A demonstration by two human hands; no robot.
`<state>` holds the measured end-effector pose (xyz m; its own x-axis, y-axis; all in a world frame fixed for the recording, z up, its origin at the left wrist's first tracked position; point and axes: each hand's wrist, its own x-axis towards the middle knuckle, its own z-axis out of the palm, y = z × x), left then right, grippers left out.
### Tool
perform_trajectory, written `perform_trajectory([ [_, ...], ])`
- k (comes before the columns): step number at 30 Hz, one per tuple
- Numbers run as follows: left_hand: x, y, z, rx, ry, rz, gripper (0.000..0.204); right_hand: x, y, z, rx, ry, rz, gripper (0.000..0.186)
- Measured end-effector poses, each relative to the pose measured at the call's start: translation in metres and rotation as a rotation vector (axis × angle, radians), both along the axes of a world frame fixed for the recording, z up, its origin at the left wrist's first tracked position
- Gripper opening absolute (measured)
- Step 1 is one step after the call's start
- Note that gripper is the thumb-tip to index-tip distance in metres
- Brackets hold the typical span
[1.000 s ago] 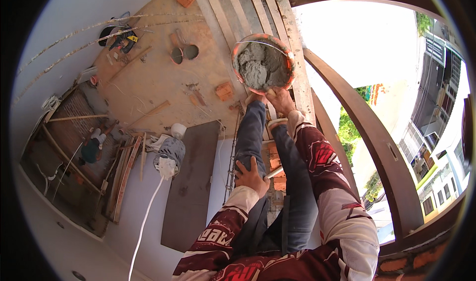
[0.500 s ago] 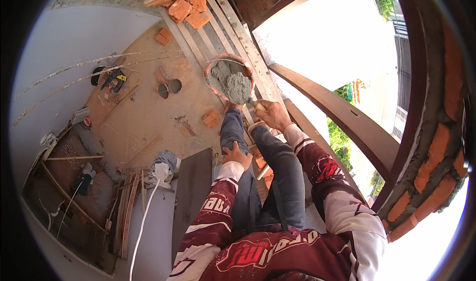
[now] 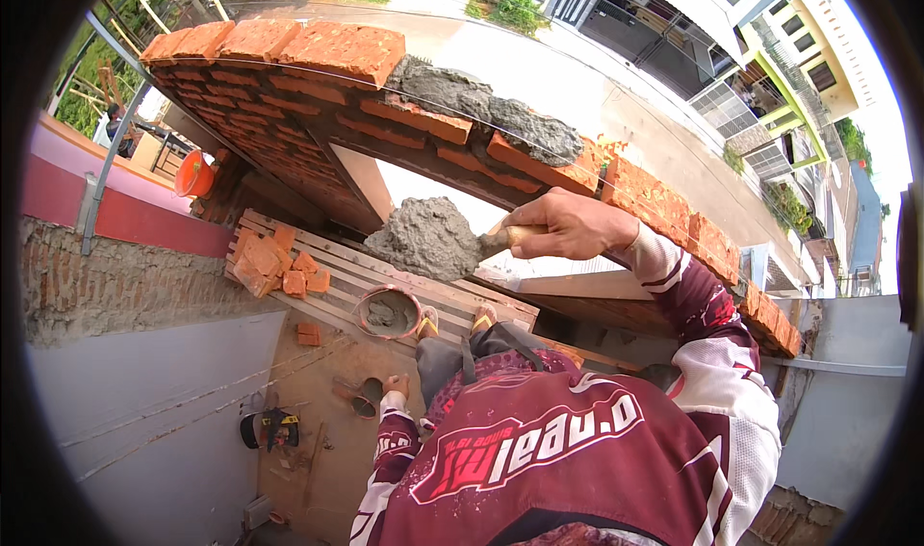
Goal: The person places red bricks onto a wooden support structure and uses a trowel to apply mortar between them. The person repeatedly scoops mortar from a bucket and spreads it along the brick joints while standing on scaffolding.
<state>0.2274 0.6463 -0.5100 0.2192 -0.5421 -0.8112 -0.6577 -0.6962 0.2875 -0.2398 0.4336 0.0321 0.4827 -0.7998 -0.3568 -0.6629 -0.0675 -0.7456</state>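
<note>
My right hand grips the wooden handle of a trowel whose blade is hidden under a big lump of grey mortar, held in front of the brick wall. Wet mortar lies on part of the wall's top course, between bricks set at either side. A thin string runs along that top. The bucket of mortar stands lower, on the plank platform by my feet. My left hand hangs low beside my leg, small in view, fingers loosely bent with nothing visible in them.
Loose bricks are piled on the platform. An orange bucket and a distant person are at the left. The floor lies far below, with a tool. Beyond the wall are a street and houses.
My right hand has lifted a heaped trowel up and away from the bucket to the wall's height. My view has swung up to the wall top; my left hand is now lower in the picture.
</note>
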Motion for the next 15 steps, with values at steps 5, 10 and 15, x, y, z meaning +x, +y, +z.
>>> perform_trajectory([
  [5,0.020,-0.020,0.009,-0.011,-0.030,-0.103,0.057,-0.087,0.034,0.091,-0.023,0.015,-0.310,0.043],
  [10,0.004,-0.052,0.016,-0.064,0.159,0.140,0.048,-0.141,0.056,0.084,-0.319,0.250,-0.493,0.043],
  [15,-0.001,-0.075,-0.001,-0.128,0.162,0.208,0.046,-0.149,0.081,0.024,-0.567,0.687,-0.527,0.032],
])
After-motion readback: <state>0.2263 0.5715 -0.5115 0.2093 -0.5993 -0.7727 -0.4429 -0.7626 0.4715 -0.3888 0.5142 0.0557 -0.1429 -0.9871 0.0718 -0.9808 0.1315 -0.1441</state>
